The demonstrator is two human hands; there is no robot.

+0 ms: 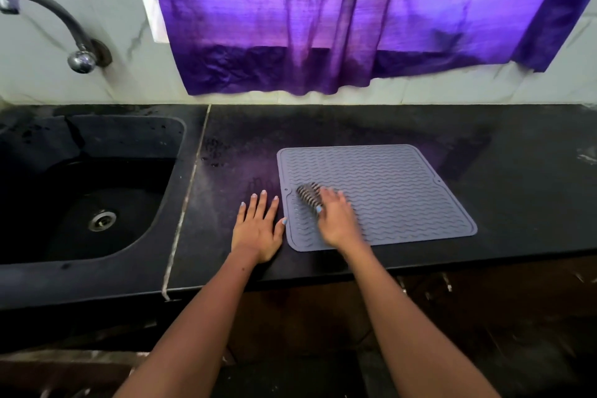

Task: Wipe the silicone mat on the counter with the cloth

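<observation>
A grey silicone mat (397, 191) with wavy ridges lies flat on the black counter (517, 203). My right hand (336, 220) is on the mat's near left part and grips a bunched striped cloth (309, 193), which sticks out beyond my fingers and touches the mat. My left hand (258, 229) lies flat on the counter just left of the mat, fingers spread, the thumb at the mat's left edge.
A black sink (80, 191) with a metal drain is set into the counter at the left, with a tap (64, 29) on the wall above it. A purple curtain (339, 19) hangs over the back wall. The counter's front edge runs just below my wrists.
</observation>
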